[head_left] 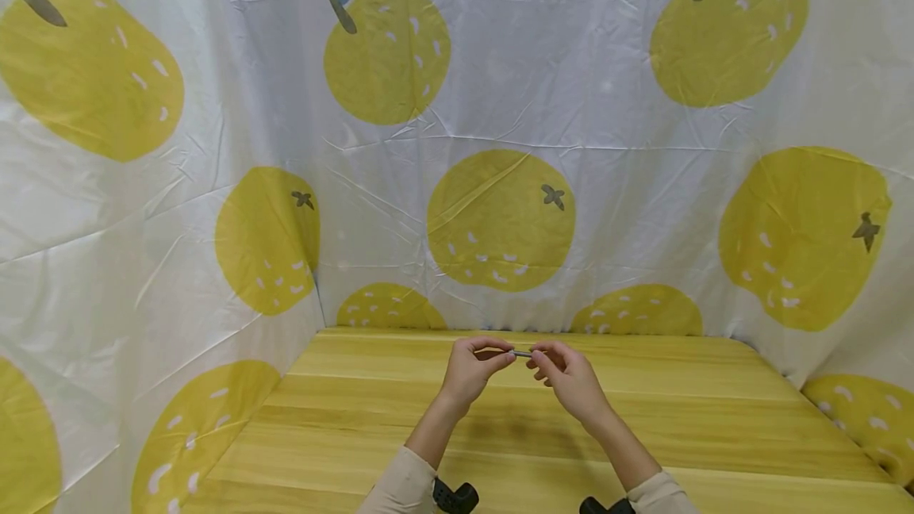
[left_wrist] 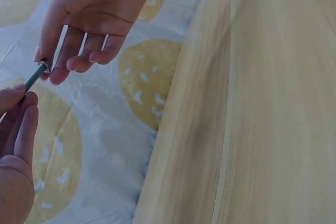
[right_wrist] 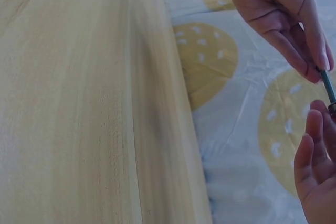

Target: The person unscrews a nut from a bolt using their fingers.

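Note:
A thin grey metal rod [head_left: 523,354], bolt-like, is held level between the two hands above the table. My left hand [head_left: 467,375] pinches its left end between thumb and fingers. At the other end, my right hand [head_left: 574,387] pinches a small shiny ring-like piece [left_wrist: 45,66] with thumb and index finger, its other fingers loosely extended. Whether that piece is a nut, a washer or the rod's head cannot be told. In the right wrist view the rod [right_wrist: 327,86] shows dark and slim, its far end partly hidden by fingers and the frame edge.
A table [head_left: 343,435] with a yellow wood-grain top lies beneath the hands. Behind it and at the sides hangs a white curtain [head_left: 614,205] with yellow fruit prints. Black devices [head_left: 457,496] sit at both wrists near the beige sleeves [head_left: 403,482].

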The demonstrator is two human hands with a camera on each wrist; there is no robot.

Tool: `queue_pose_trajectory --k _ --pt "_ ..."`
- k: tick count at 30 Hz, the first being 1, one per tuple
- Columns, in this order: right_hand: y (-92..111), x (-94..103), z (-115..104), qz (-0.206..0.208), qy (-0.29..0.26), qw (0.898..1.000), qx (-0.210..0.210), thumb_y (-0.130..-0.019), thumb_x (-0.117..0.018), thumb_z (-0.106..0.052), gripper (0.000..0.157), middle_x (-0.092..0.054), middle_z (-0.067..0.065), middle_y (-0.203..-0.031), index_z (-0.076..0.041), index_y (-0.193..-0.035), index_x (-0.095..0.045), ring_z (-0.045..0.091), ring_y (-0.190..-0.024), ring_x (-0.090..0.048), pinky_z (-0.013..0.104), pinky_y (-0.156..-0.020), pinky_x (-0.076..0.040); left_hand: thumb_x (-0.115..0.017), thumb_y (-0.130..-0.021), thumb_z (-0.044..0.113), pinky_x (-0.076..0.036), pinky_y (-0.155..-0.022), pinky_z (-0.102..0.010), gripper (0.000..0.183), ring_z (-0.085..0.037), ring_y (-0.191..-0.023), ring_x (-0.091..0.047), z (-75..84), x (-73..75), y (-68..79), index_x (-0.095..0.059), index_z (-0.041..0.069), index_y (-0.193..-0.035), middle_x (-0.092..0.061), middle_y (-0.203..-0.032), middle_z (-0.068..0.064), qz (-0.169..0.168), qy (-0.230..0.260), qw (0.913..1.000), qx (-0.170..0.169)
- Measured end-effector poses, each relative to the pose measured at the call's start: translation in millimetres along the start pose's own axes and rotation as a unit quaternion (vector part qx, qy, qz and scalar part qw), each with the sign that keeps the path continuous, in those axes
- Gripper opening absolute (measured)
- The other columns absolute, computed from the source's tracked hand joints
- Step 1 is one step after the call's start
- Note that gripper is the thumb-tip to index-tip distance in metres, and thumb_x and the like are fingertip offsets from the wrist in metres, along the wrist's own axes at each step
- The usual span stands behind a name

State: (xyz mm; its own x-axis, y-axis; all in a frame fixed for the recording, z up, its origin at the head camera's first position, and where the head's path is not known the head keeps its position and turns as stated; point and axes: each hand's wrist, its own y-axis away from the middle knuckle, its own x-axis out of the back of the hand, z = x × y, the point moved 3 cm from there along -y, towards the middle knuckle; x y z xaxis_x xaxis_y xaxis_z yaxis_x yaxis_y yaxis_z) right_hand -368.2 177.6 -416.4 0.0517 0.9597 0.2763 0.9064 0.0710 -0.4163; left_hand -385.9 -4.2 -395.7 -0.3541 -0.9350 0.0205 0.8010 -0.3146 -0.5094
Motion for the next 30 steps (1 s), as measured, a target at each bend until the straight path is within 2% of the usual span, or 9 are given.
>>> queue_pose_trajectory --k 4,10,14,20,26,30 --pt "0.9 0.0 -1.5 -0.009 -0.007 1.0 0.007 -0.093 -0.059 -0.027 0.029 -0.063 0.015 -0.104 -0.01 -0.116 -0.059 0.027 -0.082 -0.062 0.039 -0.07 -0.052 -0.067 -0.084 0.0 -0.051 -0.08 -0.039 0.017 -0.034 -0.092 -0.063 0.4 0.2 0.6 -0.067 -0.008 -0.099 -0.062 -0.103 -0.019 -0.004 0.002 1.0 0.002" --pt "0.5 -1.1 -3.0 -0.018 -0.016 1.0 0.009 -0.093 -0.057 -0.032 0.037 -0.063 0.013 -0.107 -0.009 -0.122 -0.057 0.029 -0.084 -0.063 0.046 -0.073 -0.051 -0.068 -0.084 0.0 -0.051 -0.08 -0.039 0.017 -0.034 -0.092 -0.064 -0.2 1.0 0.3 -0.068 -0.008 -0.099 -0.062 -0.102 -0.018 0.0 0.003 1.0 0.003" --pt "0.2 -1.1 -1.8 -0.015 -0.01 1.0 0.009 -0.095 -0.055 -0.033 0.033 -0.064 0.013 -0.101 -0.008 -0.116 -0.06 0.029 -0.082 -0.061 0.047 -0.072 -0.051 -0.068 -0.084 0.0 -0.051 -0.08 -0.039 0.017 -0.033 -0.092 -0.064 -0.1 0.9 0.9 -0.067 -0.008 -0.099 -0.062 -0.102 -0.018 0.001 0.002 1.0 0.002" --pt "0.2 -0.6 -1.8 -0.014 -0.01 1.0 0.009 -0.093 -0.06 -0.023 0.027 -0.06 0.012 -0.107 -0.012 -0.117 -0.059 0.023 -0.081 -0.063 0.044 -0.072 -0.051 -0.067 -0.084 -0.001 -0.051 -0.08 -0.038 0.016 -0.033 -0.093 -0.063 0.1 0.8 1.0 -0.068 -0.007 -0.098 -0.062 -0.104 -0.019 -0.002 0.003 1.0 0.002" --pt "-0.3 -1.1 -1.0 -0.016 -0.014 1.0 0.008 -0.093 -0.059 -0.032 0.033 -0.061 0.013 -0.107 -0.012 -0.119 -0.058 0.029 -0.084 -0.062 0.046 -0.072 -0.051 -0.068 -0.083 0.0 -0.051 -0.08 -0.038 0.017 -0.033 -0.092 -0.064 -0.9 1.1 0.0 -0.068 -0.007 -0.098 -0.062 -0.102 -0.019 0.003 0.004 1.0 0.004" --pt "-0.1 -0.3 -0.6 -0.012 -0.01 1.0 0.012 -0.094 -0.057 -0.032 0.029 -0.064 0.012 -0.099 -0.011 -0.114 -0.06 0.034 -0.084 -0.061 0.045 -0.07 -0.051 -0.068 -0.083 0.0 -0.051 -0.08 -0.038 0.016 -0.031 -0.092 -0.064 -1.3 1.1 -0.3 -0.068 -0.006 -0.098 -0.063 -0.101 -0.017 0.004 0.002 1.0 0.005"
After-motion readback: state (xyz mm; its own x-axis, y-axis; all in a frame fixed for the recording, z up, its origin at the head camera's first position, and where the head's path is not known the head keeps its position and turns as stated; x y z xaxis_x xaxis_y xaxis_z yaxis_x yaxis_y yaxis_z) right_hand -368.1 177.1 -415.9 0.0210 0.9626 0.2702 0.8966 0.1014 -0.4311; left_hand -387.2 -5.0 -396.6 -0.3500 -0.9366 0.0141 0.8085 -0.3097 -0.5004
